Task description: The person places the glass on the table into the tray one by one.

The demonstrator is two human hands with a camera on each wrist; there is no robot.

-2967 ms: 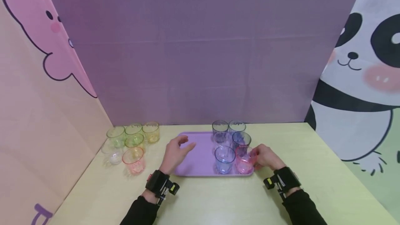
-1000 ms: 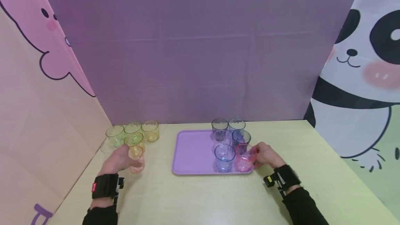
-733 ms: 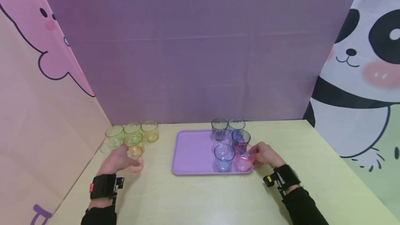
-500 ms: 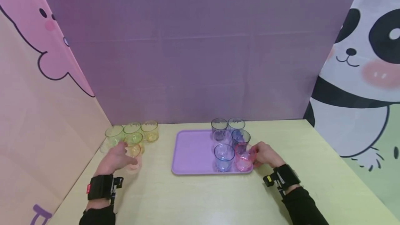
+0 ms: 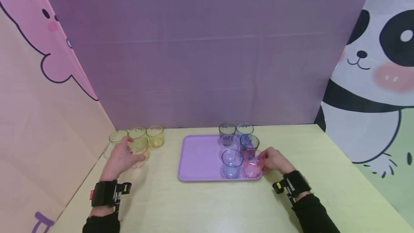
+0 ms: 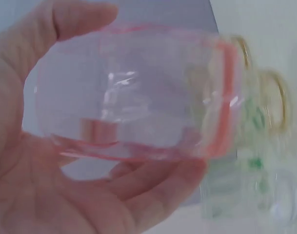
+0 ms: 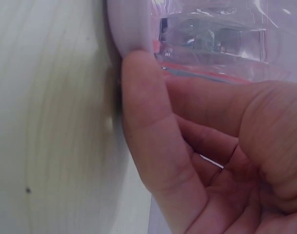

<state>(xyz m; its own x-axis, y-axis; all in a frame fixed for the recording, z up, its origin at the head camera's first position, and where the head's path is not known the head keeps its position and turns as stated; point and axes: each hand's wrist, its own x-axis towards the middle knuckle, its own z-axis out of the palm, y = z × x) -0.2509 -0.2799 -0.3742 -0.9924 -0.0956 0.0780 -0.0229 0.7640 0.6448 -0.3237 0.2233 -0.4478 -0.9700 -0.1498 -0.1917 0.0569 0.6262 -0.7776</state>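
My left hand (image 5: 121, 157) holds a glass tumbler (image 6: 148, 97) with a coral-pink rim, thumb on one side and fingers along the other, as the left wrist view shows. In the head view this tumbler overlaps a yellow-green glass behind it. My right hand (image 5: 277, 161) is at the front right corner of the purple tray (image 5: 200, 159). In the right wrist view, its thumb and a finger pinch the tray's edge. The thumb lies close against a pink glass (image 5: 253, 164) standing on the tray beside a blue glass (image 5: 232, 164).
A green glass (image 5: 137, 132) and a yellow glass (image 5: 156, 137) stand with others at the back left, by the pale side wall. Dark and bluish glasses (image 5: 249, 142) fill the tray's right half. A purple backdrop (image 5: 207, 53) rises behind the table (image 5: 207, 208).
My left hand has gone from beside the tray to the coral-pink tumbler at the left, then moved it slightly away toward the green and yellow glasses. My right hand has stayed in place.
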